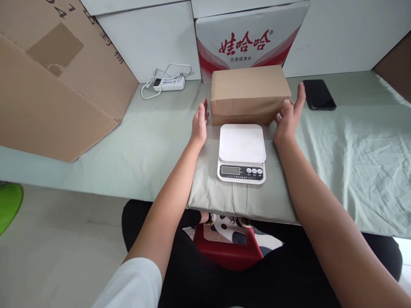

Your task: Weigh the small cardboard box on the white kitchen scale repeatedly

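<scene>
A brown cardboard box lies closed on the green cloth, its long side facing me. Beside its left end stands my left hand, palm inward and fingers extended, with a narrow gap to the cardboard. At the right end, my right hand has its thumb near the front corner and a finger pointing upward; whether it touches the box I cannot tell. Between my forearms sits a white kitchen scale with a flat square platform, nothing on it. Its small display looks blank, with several round buttons alongside.
Behind the brown box leans a white and red carton. A black phone lies to the right. A white power strip with a cable is at the back left. A large carton fills the left side. Below the table edge is a red stool.
</scene>
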{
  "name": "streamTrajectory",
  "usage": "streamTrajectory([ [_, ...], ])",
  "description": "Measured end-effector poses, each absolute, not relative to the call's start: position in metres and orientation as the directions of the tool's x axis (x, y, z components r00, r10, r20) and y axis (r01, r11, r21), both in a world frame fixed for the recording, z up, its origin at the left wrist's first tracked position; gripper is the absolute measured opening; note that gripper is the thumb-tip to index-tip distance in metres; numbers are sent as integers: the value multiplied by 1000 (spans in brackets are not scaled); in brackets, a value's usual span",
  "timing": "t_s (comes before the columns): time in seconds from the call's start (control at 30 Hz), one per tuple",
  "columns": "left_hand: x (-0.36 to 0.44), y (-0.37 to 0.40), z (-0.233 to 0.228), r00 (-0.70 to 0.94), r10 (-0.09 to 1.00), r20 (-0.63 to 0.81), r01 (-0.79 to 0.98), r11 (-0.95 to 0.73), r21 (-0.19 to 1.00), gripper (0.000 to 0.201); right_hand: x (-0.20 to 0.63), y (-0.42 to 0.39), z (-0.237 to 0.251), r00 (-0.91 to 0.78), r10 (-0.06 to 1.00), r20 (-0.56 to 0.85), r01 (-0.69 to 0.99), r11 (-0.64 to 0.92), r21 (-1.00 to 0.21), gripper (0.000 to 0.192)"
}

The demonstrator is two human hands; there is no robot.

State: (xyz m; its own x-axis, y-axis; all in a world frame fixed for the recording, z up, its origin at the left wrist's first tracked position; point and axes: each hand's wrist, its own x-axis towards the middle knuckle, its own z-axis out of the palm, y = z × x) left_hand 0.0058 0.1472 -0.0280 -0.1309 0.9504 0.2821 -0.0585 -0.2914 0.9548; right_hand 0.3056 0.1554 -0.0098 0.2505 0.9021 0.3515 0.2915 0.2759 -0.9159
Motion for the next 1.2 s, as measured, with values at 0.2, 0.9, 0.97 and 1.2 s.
streamTrajectory([
  [0.2, 10, 140, -24, -94, 963, 254, -3, -256, 967, 93, 302, 154, -18, 256, 878, 405, 29, 412, -911, 77],
  [0.9, 12, 140, -17, 20, 964, 266, 51, -267, 962, 89, 306, 175, -28, 150, 848, 509, 111, 497, -861, 93],
  [0.97, 13, 137, -15, 13, 964, 265, 50, -265, 963, 87, 307, 174, -28, 147, 835, 531, 106, 520, -847, 95],
  [1.2, 13, 136, -14, 12, 963, 269, 48, -270, 962, 85, 306, 175, -27, 165, 836, 523, 123, 509, -852, 88],
])
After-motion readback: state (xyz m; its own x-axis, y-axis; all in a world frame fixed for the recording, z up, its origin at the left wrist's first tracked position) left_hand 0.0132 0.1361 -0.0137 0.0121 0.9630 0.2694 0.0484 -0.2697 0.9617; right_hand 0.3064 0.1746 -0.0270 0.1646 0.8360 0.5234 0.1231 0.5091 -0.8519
